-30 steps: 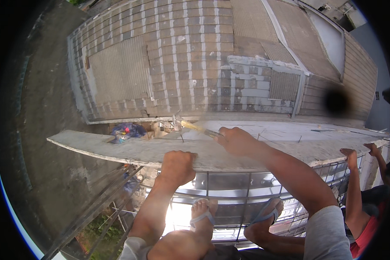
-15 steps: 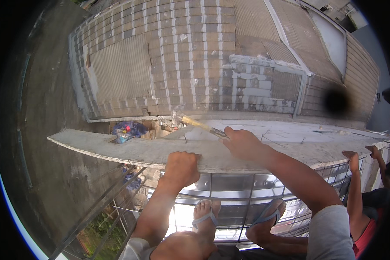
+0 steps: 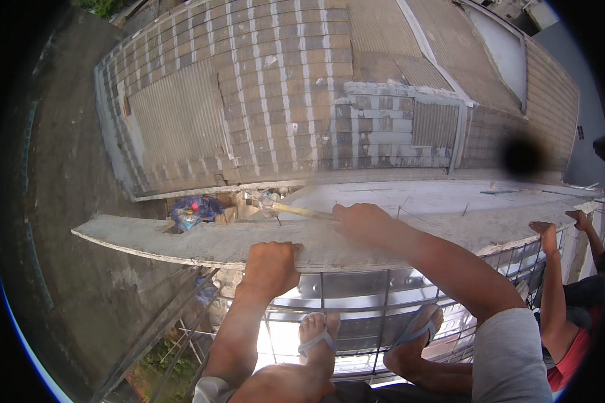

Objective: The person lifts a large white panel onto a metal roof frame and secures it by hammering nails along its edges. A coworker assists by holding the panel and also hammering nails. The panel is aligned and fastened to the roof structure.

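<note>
My right hand (image 3: 364,225) is wrapped round the handle of a hammer (image 3: 296,209) with a yellowish shaft. The hammer's blurred head points left, over the far side of a pale concrete ledge (image 3: 134,235); whether it touches anything I cannot tell. My left hand (image 3: 270,265) is closed over the near edge of this ledge, left of the hammer hand, fingertips mostly hidden on top. Thin wires or nails (image 3: 400,207) stick up from the ledge to the right of my right hand.
My sandalled feet (image 3: 319,339) stand on a metal bar grid (image 3: 386,295) high above ground. A co-worker's hands (image 3: 544,232) rest on the ledge at right. Beyond lies a tiled roof (image 3: 262,101); a blue bundle (image 3: 195,211) sits below the ledge at left.
The hammer has swung down, its head lower and its handle nearer level. My right hand has shifted slightly left. My left hand keeps its hold on the ledge while the view shifts a little.
</note>
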Demonstrator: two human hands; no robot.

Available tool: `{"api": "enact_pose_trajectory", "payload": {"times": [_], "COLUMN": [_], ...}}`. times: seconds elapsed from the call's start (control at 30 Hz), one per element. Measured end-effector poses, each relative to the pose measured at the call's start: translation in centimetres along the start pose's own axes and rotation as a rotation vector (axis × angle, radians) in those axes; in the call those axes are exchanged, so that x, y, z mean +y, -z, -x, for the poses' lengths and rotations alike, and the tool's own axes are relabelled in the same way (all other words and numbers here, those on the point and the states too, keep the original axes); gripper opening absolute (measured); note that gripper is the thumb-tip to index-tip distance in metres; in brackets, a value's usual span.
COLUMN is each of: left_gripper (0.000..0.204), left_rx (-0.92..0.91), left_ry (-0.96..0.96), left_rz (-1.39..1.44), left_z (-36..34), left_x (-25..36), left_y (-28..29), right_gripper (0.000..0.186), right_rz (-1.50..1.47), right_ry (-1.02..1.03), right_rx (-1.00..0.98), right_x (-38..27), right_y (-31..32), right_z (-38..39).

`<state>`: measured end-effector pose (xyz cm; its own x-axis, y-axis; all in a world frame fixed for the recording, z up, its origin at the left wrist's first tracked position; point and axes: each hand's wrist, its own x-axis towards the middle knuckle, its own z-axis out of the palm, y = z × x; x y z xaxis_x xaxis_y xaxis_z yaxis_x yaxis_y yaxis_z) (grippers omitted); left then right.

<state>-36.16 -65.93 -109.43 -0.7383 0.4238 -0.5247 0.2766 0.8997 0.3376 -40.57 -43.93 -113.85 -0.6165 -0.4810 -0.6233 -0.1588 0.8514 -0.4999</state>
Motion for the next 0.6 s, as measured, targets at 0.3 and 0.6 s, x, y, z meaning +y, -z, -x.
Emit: {"api": "enact_pose_trajectory", "payload": {"times": [0.3,0.6], "left_gripper": [0.042,0.044], "left_rx": [0.043,0.023], "left_ry": [-0.039,-0.026], "left_rz": [0.001,0.009], "left_z": [0.1,-0.1], "left_x": [-0.6,-0.4], "left_y": [-0.9,-0.6], "right_gripper": [0.044,0.044], "right_rz": [-0.564,-0.144], "right_ry": [0.080,0.030], "right_rx": [0.469,0.127], "right_x": [-0.3,0.6], "right_y": [2.1,-0.7], "right_z": [-0.3,-0.8]}}
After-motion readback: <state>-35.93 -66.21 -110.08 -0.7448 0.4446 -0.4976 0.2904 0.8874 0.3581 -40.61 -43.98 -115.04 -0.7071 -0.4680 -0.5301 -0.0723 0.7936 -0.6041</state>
